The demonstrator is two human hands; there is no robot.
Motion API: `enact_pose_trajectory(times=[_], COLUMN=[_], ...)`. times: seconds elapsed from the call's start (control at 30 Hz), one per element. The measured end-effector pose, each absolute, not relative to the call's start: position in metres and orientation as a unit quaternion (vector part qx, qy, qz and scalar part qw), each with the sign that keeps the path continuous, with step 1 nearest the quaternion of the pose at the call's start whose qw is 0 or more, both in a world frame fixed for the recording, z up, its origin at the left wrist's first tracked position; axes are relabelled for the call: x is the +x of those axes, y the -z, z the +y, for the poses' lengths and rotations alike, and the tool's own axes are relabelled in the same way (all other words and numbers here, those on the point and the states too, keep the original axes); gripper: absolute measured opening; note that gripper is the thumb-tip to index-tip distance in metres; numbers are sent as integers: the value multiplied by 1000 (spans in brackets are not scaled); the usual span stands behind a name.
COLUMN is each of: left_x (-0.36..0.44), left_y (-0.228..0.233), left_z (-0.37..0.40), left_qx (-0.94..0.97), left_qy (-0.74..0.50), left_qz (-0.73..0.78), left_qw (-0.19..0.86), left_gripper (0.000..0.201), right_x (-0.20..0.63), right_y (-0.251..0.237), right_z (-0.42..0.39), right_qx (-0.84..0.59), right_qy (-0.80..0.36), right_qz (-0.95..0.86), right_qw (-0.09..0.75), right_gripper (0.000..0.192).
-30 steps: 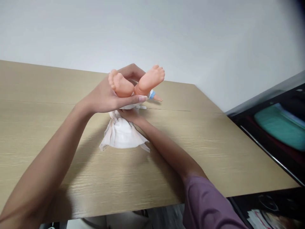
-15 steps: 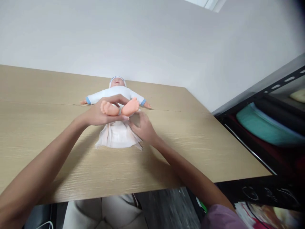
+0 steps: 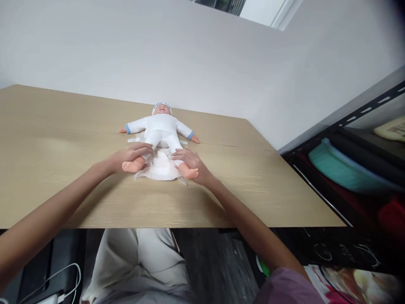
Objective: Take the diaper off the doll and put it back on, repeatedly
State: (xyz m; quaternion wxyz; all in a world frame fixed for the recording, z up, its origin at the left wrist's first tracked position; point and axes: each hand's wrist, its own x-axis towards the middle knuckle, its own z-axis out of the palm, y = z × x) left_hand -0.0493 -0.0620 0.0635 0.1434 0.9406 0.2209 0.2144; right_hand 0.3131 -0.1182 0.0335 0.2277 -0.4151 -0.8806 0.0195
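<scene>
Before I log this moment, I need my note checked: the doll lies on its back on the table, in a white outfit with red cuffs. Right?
Not quite: the head view shows that the cuffs are blue, not red. The doll does lie on its back on the table, in a white outfit.

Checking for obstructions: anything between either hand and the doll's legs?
Nothing visible. The left hand and right hand are each on one of the doll's legs; the white diaper shows between those legs.
</scene>
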Motion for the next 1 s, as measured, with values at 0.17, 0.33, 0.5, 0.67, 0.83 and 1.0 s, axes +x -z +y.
enact_pose_trajectory(times=[0.17,0.33,0.5,0.67,0.83,1.0], left_x=[-72,-67,-65,-53,-32,-20], left_y=[-38,-39,-49,-60,-48,-43], left_z=[-60,-61,-63,-81,-97,-91], left_qx=[958,968,964,943,939,937], left_qy=[-189,-161,-142,-115,-120,-119], left_qz=[172,161,183,257,302,323], left_qw=[129,110,134,176,113,53], left_gripper=[73,77,58,39,59,22], right_x=[331,334,344,330,304,298], right_y=[-16,-19,-29,-30,-11,0], right_z=[-122,-123,-119,-135,-154,-147], right_qx=[-353,-358,-333,-363,-405,-451], right_qy=[-38,-55,-123,-116,1,7], right_qz=[-917,-920,-916,-899,-892,-863], right_qw=[181,152,188,216,201,227], right_gripper=[60,58,61,44,65,45])
